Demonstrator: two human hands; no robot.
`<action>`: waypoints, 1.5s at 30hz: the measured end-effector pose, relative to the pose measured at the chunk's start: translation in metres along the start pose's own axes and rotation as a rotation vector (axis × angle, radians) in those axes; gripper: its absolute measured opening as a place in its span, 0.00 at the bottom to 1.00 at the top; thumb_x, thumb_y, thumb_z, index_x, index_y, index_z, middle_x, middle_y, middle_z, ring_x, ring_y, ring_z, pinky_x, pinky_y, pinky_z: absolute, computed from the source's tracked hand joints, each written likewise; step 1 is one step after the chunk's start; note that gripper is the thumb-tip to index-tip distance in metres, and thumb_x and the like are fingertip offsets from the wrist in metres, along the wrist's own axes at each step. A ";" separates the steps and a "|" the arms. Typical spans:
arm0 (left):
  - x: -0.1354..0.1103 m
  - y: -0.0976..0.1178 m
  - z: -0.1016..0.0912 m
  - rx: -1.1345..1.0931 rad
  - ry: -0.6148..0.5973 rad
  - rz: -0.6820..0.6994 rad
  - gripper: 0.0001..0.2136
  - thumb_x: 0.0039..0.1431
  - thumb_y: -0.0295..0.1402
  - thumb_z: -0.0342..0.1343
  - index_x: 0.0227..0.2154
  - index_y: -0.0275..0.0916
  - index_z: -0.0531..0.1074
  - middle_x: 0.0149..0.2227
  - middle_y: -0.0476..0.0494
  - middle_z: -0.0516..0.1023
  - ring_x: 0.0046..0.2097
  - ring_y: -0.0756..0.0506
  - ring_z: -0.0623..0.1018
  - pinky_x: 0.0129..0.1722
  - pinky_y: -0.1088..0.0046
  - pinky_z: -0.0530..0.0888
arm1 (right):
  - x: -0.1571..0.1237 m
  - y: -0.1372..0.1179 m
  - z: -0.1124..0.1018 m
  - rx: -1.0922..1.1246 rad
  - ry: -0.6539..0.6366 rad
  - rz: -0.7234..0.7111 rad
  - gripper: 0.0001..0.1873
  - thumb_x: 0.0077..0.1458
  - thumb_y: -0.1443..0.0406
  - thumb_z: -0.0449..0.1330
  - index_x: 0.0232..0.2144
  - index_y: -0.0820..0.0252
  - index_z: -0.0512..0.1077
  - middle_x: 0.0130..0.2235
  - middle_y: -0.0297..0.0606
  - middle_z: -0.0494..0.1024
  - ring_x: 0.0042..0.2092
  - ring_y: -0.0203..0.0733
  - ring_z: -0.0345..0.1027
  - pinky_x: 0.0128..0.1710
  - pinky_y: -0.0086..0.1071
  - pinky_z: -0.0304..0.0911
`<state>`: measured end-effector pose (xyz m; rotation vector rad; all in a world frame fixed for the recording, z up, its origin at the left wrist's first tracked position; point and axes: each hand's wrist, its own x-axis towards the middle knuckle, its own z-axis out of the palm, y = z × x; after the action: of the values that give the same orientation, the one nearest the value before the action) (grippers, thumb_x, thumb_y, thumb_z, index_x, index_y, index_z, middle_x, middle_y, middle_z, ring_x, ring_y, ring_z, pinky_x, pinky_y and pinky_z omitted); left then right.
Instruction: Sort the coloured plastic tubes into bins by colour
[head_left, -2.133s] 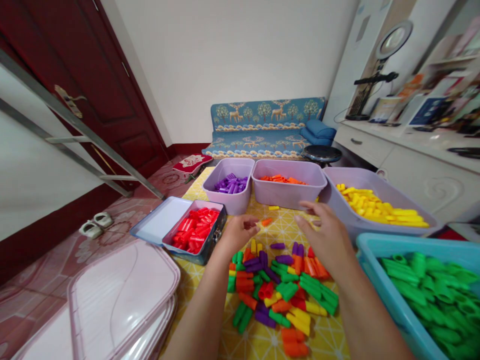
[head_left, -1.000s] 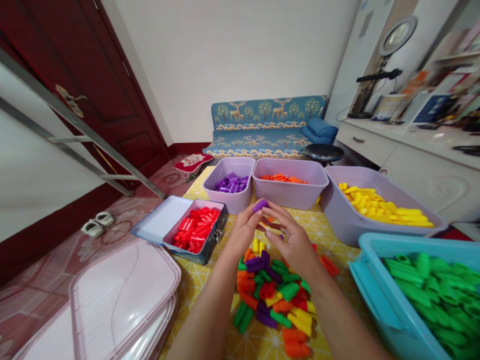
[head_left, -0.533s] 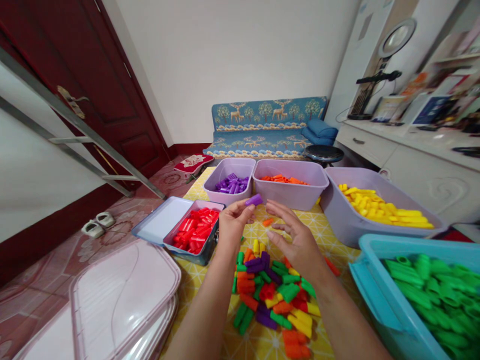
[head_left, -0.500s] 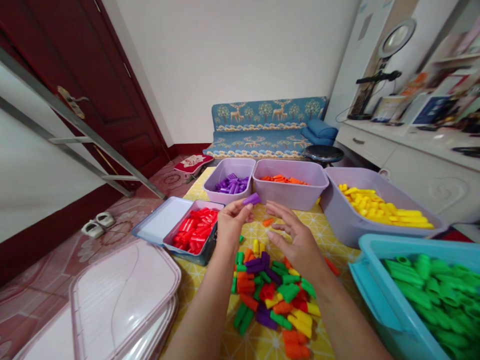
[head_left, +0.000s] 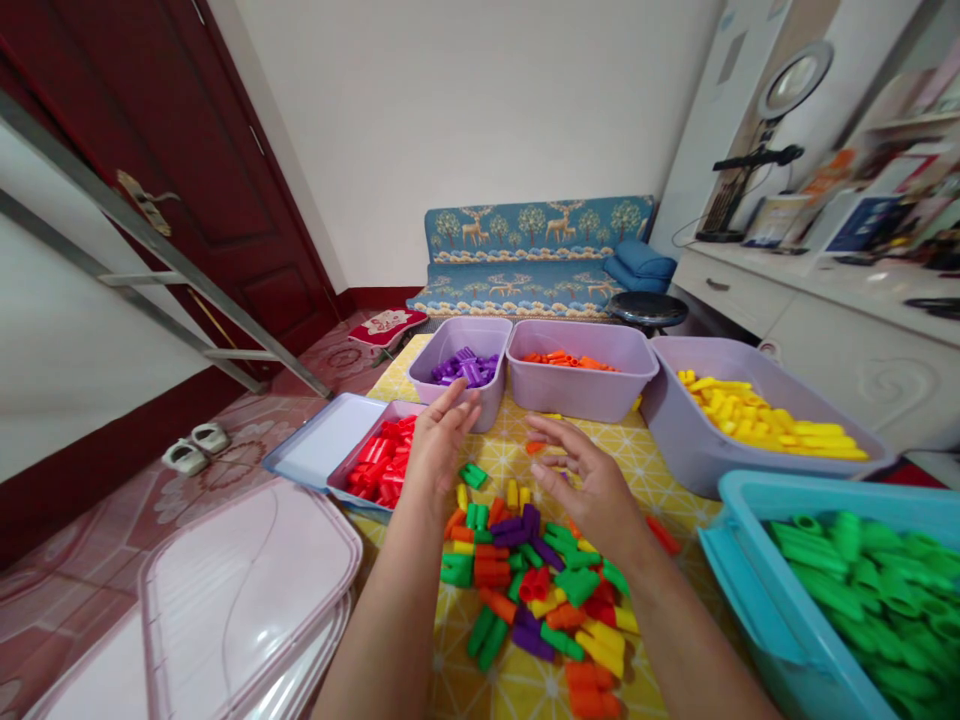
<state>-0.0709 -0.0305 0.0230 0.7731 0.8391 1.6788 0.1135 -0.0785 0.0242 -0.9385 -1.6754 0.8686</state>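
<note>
My left hand (head_left: 437,438) is raised at the front of the small lilac bin (head_left: 491,405), its fingers stretched and apart with nothing in them. Purple plastic tube pieces (head_left: 454,370) lie in that bin. One purple piece (head_left: 475,373) shows just above my fingertips; I cannot tell whether it is in the air or resting. My right hand (head_left: 589,480) hovers with loosely curled, parted fingers, holding nothing, beside a small orange piece (head_left: 534,447). Below both hands spreads a mixed pile of green (head_left: 577,585), orange, yellow, purple and red tube pieces on the yellow patterned tablecloth (head_left: 517,690).
A lilac bin (head_left: 581,392) holds orange pieces, another (head_left: 679,440) yellow ones. At right stands a turquoise bin (head_left: 780,600) of green pieces; at left, an open box (head_left: 386,408) of red ones. Pale lids (head_left: 255,590) lie stacked at lower left.
My left hand has let go of a purple piece, opened and shifted left. More green, orange and yellow pieces at the pile's left side are now uncovered. My right hand stays nearly still.
</note>
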 end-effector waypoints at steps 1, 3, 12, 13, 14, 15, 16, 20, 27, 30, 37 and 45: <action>0.000 0.001 -0.001 0.037 -0.022 -0.003 0.19 0.46 0.24 0.60 0.45 0.36 0.74 0.58 0.37 0.68 0.53 0.41 0.74 0.54 0.62 0.69 | 0.001 0.001 0.000 -0.016 0.002 -0.005 0.23 0.53 0.65 0.57 0.53 0.53 0.66 0.55 0.41 0.69 0.52 0.42 0.67 0.47 0.36 0.66; -0.001 0.002 -0.002 0.140 -0.056 -0.003 0.22 0.48 0.28 0.60 0.49 0.38 0.72 0.60 0.39 0.65 0.55 0.40 0.72 0.53 0.62 0.70 | 0.002 0.005 -0.003 -0.080 0.023 -0.005 0.24 0.53 0.65 0.57 0.53 0.54 0.66 0.55 0.41 0.70 0.52 0.43 0.67 0.49 0.37 0.65; -0.023 0.011 -0.009 1.235 -0.752 -0.198 0.22 0.44 0.36 0.63 0.45 0.37 0.75 0.36 0.41 0.80 0.32 0.45 0.77 0.28 0.74 0.71 | -0.012 -0.006 -0.029 -0.665 -0.503 0.231 0.13 0.40 0.61 0.67 0.33 0.54 0.78 0.30 0.34 0.78 0.32 0.41 0.70 0.31 0.30 0.59; -0.024 0.011 -0.010 1.305 -0.790 -0.212 0.20 0.45 0.35 0.62 0.44 0.38 0.76 0.34 0.42 0.80 0.31 0.45 0.77 0.27 0.74 0.71 | -0.015 -0.012 -0.024 -0.668 -0.605 0.224 0.09 0.40 0.61 0.67 0.29 0.55 0.78 0.26 0.32 0.77 0.29 0.39 0.69 0.28 0.28 0.57; -0.025 0.010 -0.010 1.352 -0.791 -0.191 0.18 0.46 0.34 0.61 0.42 0.38 0.77 0.34 0.43 0.80 0.31 0.45 0.77 0.28 0.74 0.70 | -0.019 -0.019 -0.017 -0.648 -0.701 0.205 0.07 0.40 0.62 0.67 0.27 0.55 0.78 0.24 0.30 0.77 0.27 0.37 0.68 0.26 0.27 0.55; -0.025 0.009 -0.011 1.383 -0.764 -0.147 0.16 0.48 0.34 0.59 0.41 0.39 0.77 0.34 0.43 0.80 0.31 0.46 0.77 0.29 0.74 0.71 | -0.022 -0.025 -0.007 -0.608 -0.795 0.190 0.07 0.40 0.62 0.67 0.26 0.56 0.78 0.23 0.30 0.76 0.26 0.35 0.67 0.25 0.27 0.53; -0.024 0.008 -0.011 1.401 -0.720 -0.098 0.14 0.50 0.33 0.57 0.41 0.39 0.77 0.34 0.43 0.80 0.32 0.46 0.78 0.30 0.74 0.71 | -0.026 -0.029 0.004 -0.554 -0.891 0.182 0.08 0.41 0.62 0.66 0.29 0.56 0.78 0.23 0.29 0.76 0.26 0.34 0.67 0.24 0.26 0.53; -0.018 0.007 -0.015 1.390 -0.583 -0.027 0.16 0.52 0.32 0.54 0.44 0.37 0.76 0.36 0.41 0.80 0.33 0.46 0.78 0.30 0.75 0.71 | -0.037 -0.034 0.044 -0.469 -1.117 0.141 0.25 0.40 0.62 0.65 0.45 0.54 0.75 0.29 0.32 0.79 0.29 0.37 0.70 0.23 0.24 0.53; -0.017 0.002 -0.015 1.283 -0.580 0.022 0.17 0.53 0.35 0.55 0.46 0.36 0.75 0.34 0.41 0.80 0.34 0.45 0.78 0.33 0.73 0.72 | -0.033 -0.006 0.039 -0.699 -0.732 0.144 0.19 0.40 0.71 0.59 0.38 0.53 0.78 0.31 0.37 0.80 0.36 0.44 0.73 0.30 0.28 0.58; -0.018 -0.010 -0.012 1.224 -0.572 0.048 0.16 0.53 0.36 0.56 0.44 0.36 0.76 0.34 0.40 0.81 0.36 0.44 0.78 0.36 0.70 0.73 | -0.022 0.007 0.030 -0.652 -0.549 0.118 0.20 0.41 0.73 0.57 0.37 0.54 0.77 0.33 0.38 0.80 0.38 0.45 0.73 0.34 0.30 0.61; -0.059 -0.027 -0.011 1.273 -0.323 0.271 0.17 0.55 0.35 0.56 0.48 0.38 0.73 0.49 0.35 0.74 0.51 0.39 0.73 0.52 0.61 0.68 | -0.037 0.018 0.001 -0.471 0.048 0.086 0.19 0.54 0.61 0.57 0.48 0.57 0.70 0.50 0.43 0.73 0.51 0.46 0.67 0.52 0.42 0.61; -0.124 -0.042 -0.042 1.518 -0.246 0.063 0.43 0.45 0.50 0.62 0.63 0.39 0.54 0.65 0.27 0.50 0.65 0.28 0.52 0.60 0.48 0.55 | -0.148 0.064 -0.028 -0.844 0.220 0.201 0.41 0.55 0.49 0.52 0.65 0.56 0.44 0.68 0.47 0.37 0.67 0.62 0.33 0.60 0.60 0.46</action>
<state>-0.0549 -0.1484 -0.0450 1.9324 1.8873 0.6873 0.1835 -0.1787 -0.0847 -1.7188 -1.7784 0.1257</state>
